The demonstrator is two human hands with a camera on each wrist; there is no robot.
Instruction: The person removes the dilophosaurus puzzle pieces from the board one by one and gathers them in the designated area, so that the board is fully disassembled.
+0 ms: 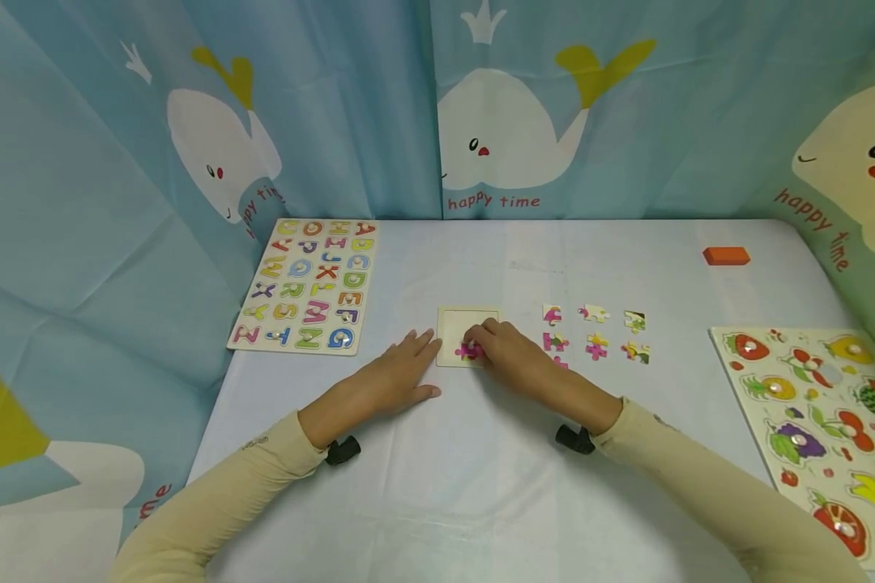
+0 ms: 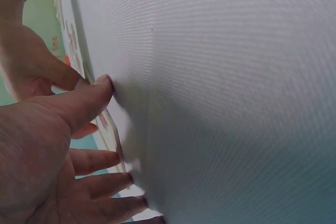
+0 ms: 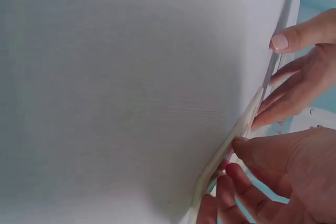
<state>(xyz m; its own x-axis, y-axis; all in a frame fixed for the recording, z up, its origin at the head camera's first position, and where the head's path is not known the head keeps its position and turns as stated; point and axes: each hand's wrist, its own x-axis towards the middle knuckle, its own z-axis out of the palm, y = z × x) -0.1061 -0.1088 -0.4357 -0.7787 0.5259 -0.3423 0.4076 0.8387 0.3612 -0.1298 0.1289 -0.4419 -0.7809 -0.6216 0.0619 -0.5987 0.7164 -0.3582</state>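
A small square puzzle tray [image 1: 455, 321] with a pale rim lies at the middle of the table. My left hand [image 1: 397, 374] rests flat on the cloth with its fingers spread, the fingertips touching the tray's left edge. Over the tray's right part, my right hand [image 1: 514, 356] pinches a pink jigsaw piece [image 1: 467, 351] at the tray's lower middle. In the right wrist view a sliver of pink shows between thumb and fingers, just above the tray [image 3: 210, 169]; the fingers partly hide the piece. Right of that hand lie several loose jigsaw pieces [image 1: 595, 347] in rows, one partly covered by the wrist.
An alphabet peg board [image 1: 299, 291] lies at the back left. A fruit peg board [image 1: 809, 413] is at the right edge, with an orange block [image 1: 726, 257] behind it. Whale-print curtains [image 1: 379, 121] surround the white table [image 1: 445, 502].
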